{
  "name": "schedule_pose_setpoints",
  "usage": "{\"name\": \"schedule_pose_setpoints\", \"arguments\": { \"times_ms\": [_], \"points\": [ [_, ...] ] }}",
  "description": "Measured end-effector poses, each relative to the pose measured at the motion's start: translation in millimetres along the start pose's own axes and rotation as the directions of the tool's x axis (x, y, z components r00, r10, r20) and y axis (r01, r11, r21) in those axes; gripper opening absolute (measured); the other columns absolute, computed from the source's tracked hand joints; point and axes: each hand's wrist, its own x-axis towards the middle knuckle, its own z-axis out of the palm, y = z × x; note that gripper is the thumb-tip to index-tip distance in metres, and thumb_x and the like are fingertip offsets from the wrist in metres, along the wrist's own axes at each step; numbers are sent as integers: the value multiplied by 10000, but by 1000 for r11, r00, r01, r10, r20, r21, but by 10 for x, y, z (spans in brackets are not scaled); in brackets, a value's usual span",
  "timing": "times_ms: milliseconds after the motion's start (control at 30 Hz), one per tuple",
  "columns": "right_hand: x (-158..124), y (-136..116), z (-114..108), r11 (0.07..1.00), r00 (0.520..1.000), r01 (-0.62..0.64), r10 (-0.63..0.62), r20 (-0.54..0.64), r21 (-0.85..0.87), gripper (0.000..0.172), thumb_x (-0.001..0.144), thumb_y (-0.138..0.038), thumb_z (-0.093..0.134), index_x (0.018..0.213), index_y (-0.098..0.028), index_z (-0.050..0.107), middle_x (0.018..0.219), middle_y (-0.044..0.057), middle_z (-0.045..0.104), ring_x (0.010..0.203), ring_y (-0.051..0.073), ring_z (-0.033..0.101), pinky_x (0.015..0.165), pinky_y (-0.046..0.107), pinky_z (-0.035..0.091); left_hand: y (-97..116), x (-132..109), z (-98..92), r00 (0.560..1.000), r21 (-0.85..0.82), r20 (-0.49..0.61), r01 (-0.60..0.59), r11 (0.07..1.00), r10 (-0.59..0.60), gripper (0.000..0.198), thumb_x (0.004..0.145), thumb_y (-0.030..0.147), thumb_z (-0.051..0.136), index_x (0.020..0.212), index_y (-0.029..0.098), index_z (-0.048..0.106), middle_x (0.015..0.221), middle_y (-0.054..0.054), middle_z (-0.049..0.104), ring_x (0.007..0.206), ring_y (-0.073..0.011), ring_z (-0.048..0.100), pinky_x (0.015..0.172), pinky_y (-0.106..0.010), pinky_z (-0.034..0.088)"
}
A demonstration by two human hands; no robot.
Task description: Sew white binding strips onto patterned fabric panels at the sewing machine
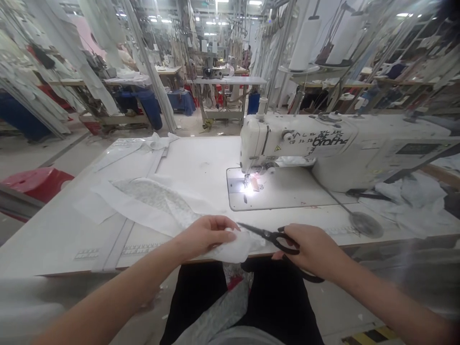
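Note:
My left hand pinches the end of a white fabric piece at the front edge of the sewing table. From there, more white and pale grey patterned fabric spreads over the table to the left. In my right hand is a pair of black scissors, fingers through the handles. Its blades point left, with the tips close by the fabric and my left fingers. Whether the blades touch the cloth I cannot tell. A patterned strip hangs down over my lap.
A white sewing machine stands at the right, its lamp lit over the needle plate. Crumpled white fabric and a round-ended knee-lift-like metal piece lie right. A red stool stands left. Thread cones rise behind.

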Motion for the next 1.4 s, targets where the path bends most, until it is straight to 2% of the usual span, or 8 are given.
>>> {"name": "schedule_pose_setpoints", "arguments": {
  "times_ms": [300, 467, 700, 933, 1033, 1167, 1233, 1400],
  "points": [
    [175, 945, -10, 967, 914, -255, 246, -323, 15, 335, 785, -398, 543, 939, -105, 595, 916, 176, 605, 892, 337, 569, 750, 424, 442, 67, -44, -183, 955, 474, -22, -252, 844, 297, 244, 745, 213, 572, 986, 175, 557, 972, -51, 587, 753, -134, 547, 664, -257, 444],
    [212, 259, 115, 980, 905, 40, 48, -423, 197, 195, 879, -283, 455, 991, -190, 585, 1003, 97, 605, 979, 247, 544, 874, 402, 428, -39, 13, -121, 860, 681, -144, -273, 680, 489, 213, 729, 170, 521, 940, 202, 530, 730, 27, 502, 656, -113, 471, 599, -215, 377],
    [460, -674, 198, 399, 980, 165, 37, -196, 902, 131, 811, -325, 589, 834, -197, 575, 759, -7, 555, 720, 149, 534, 638, 269, 439, -66, -40, 25, 741, 844, -28, -342, 413, 671, 360, 724, 181, 550, 1059, 206, 420, 588, 79, 340, 518, -95, 368, 519, -204, 305],
    [366, -648, 219, 250, 985, 167, 11, -175, 954, 121, 802, -285, 601, 745, -191, 551, 701, -25, 522, 677, 132, 493, 661, 266, 409, 107, -99, 121, 313, 863, 405, -442, -245, 859, 352, 744, 93, 548, 1067, 232, 527, 987, -66, 564, 983, -224, 488, 882, -373, 348],
    [271, -636, 182, 356, 955, 218, 115, -275, 909, 60, 816, -246, 588, 825, -210, 541, 703, -35, 514, 659, 122, 483, 626, 241, 400, 169, -92, 197, 464, 822, 396, -563, -81, 792, 272, 764, 72, 494, 974, 222, 580, 859, -35, 596, 841, -176, 541, 782, -315, 398],
    [150, -621, 10, 526, 916, 302, 72, -395, 795, 41, 830, -171, 552, 832, -204, 576, 698, -22, 545, 647, 120, 492, 607, 239, 393, 118, -199, 413, 791, 543, 61, -538, 644, 609, 109, 782, 149, 539, 881, 193, 555, 737, -3, 573, 638, -113, 520, 562, -209, 405],
    [120, -610, -59, 402, 940, 332, -65, -335, 853, 58, 808, -180, 589, 750, -185, 583, 691, -10, 559, 634, 119, 494, 600, 245, 398, 36, -291, 561, 877, 164, 84, -481, 861, 474, 72, 792, 200, 578, 843, 193, 528, 707, 10, 557, 598, -91, 509, 537, -184, 402],
    [199, -539, 88, -37, 949, -28, -314, 15, 999, 315, 603, -298, 757, 658, -193, 465, 624, -50, 493, 566, 109, 479, 512, 225, 407, -179, -354, 768, 916, -306, 238, -245, 920, 323, 194, 765, 279, 643, 891, 208, 514, 693, 30, 485, 474, -38, 422, 435, -141, 351]
  ]
}}
